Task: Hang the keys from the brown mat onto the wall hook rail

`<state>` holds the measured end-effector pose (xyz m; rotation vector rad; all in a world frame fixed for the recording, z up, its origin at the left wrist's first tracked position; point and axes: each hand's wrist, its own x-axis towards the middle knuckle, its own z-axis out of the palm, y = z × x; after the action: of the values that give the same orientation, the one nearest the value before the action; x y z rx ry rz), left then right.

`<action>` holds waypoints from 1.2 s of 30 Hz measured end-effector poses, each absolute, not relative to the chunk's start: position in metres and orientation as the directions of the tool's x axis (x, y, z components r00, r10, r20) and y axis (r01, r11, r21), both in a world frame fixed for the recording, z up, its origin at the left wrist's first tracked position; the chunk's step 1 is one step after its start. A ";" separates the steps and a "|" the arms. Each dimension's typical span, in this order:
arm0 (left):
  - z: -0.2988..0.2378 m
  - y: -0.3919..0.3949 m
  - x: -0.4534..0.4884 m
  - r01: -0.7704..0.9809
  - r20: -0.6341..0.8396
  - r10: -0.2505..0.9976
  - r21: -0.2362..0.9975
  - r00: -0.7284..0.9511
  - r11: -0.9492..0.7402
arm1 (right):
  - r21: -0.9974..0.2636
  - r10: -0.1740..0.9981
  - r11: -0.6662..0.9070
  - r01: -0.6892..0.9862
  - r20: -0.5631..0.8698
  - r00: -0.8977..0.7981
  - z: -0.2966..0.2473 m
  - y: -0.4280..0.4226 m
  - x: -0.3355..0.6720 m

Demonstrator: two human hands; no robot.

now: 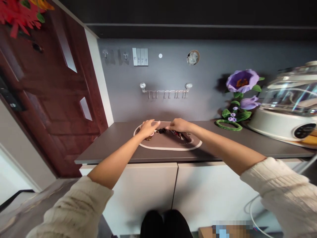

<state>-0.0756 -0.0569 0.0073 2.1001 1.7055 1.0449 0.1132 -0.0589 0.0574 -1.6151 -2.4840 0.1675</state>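
A brown oval mat (163,144) with a pale rim lies on the dark countertop. Small items that look like keys and key rings (162,131) are spread across its middle in a row. Over the mat's left part is my left hand (148,127), thumb and fingers apart, above a small brownish item. My right hand (180,125) is at the row's middle, fingers bent and pinched together low over the items. What it pinches, if anything, is too small to name. More dark and red pieces (182,135) lie beneath my right wrist.
On the wall behind hangs a rail with small hooks (165,91). Purple fabric flowers (241,81) with a green base stand at right, beside a white appliance with a clear top (282,119). A dark red door (49,99) is at left; a dark cabinet (185,16) overhangs the counter.
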 end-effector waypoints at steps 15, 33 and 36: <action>0.075 -0.108 -0.082 -0.019 0.229 0.900 0.971 0.371 -0.239 | -0.984 0.779 0.163 0.072 0.083 -0.621 0.090 -0.091 0.144; 0.040 -0.086 -0.093 -0.043 0.121 0.926 0.993 0.358 -0.113 | -0.997 0.786 0.051 0.060 0.004 -0.618 0.059 -0.082 0.147; 0.050 -0.080 -0.091 0.023 0.153 0.927 0.985 0.343 -0.171 | -0.993 0.812 0.100 0.069 0.041 -0.583 0.065 -0.074 0.140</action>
<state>-0.0915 -0.0803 0.0499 1.5122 0.9011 1.0355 0.1402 -0.0737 0.0647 -0.8645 -1.7634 1.5394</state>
